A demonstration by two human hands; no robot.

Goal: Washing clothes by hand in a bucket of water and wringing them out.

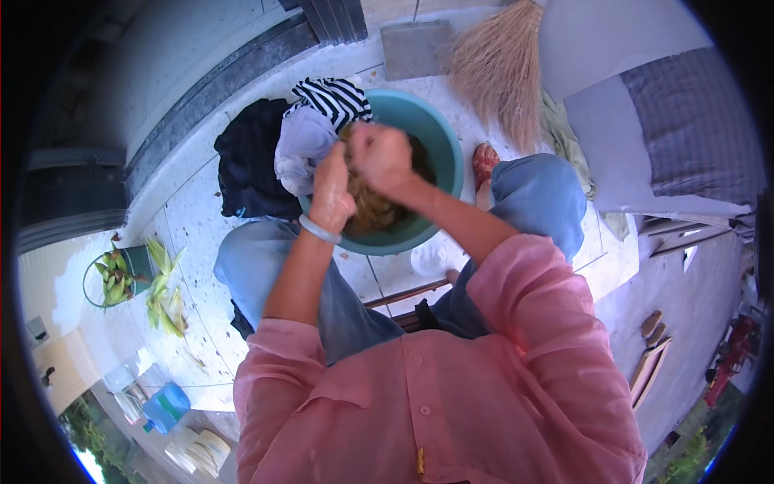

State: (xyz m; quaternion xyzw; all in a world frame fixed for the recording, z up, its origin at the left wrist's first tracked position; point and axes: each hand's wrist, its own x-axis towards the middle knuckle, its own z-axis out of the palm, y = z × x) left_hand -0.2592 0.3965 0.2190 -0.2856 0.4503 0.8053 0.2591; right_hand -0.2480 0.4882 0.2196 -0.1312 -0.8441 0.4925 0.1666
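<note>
Teal plastic basin (439, 129) holds a brownish wet garment (375, 211) that two bare hands wring over a terrazzo floor (193, 218).

Both fists are clamped on the cloth: the right hand (380, 157) grips the upper end at 12 o'clock, the left hand (332, 192) just beside it at 8 o'clock, the twist running up-down between them. Striped and dark clothes (266, 145) hang over the rim at 10 o'clock.
</note>
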